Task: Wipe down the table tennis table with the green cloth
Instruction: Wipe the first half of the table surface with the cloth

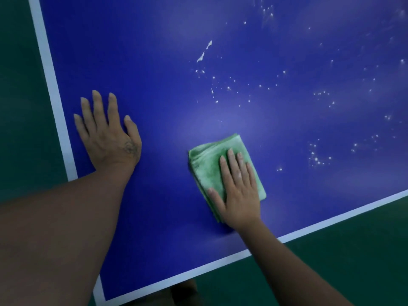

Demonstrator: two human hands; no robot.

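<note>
Speckled blue table (pixel 154 62); green floor (pixel 353 250)

Single head view: looks steeply down, close over desk (pixel 167 62) corner at lower left of frame.

Table: the blue table tennis table with white edge lines (pixel 143 51) runs off the top and right edges.
Cloth: the folded green cloth (pixel 205 166) lies partly hidden under the right hand (pixel 239 195).
Flecks: pale specks (pixel 315 159), blurred, substance unclear.
Near corner: left forearm (pixel 66 228) covers part of the white line.
Bottom edge: brownish shape (pixel 185 292), cropped, blurred, unidentifiable.
</note>
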